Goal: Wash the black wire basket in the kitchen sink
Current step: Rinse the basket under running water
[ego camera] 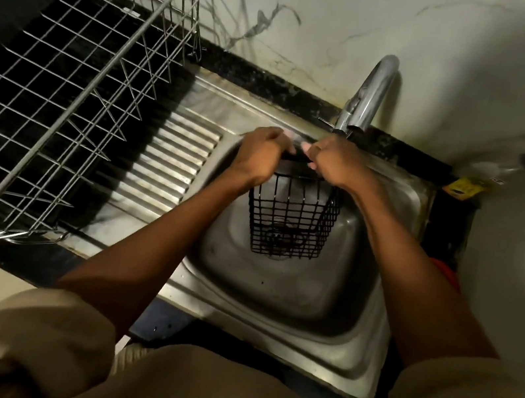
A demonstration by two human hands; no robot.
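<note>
Head view: my left hand point(259, 158) and right hand point(331, 161) both grip the black wire basket point(292, 217) by its top rim, mid-frame over the sink point(273, 291), below the tap point(370, 95). No running water visible; I judge washing unfinished.

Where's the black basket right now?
The basket is in the middle of the head view, held over the sink by both hands, just below the tap.

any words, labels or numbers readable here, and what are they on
None can be read.
Yellow label on the counter right of the sink: dark print, too blurred to read.
Bottle by the wall: small white tag, too small to read.
Black wire basket, tap, dish rack: no markings visible.
</note>
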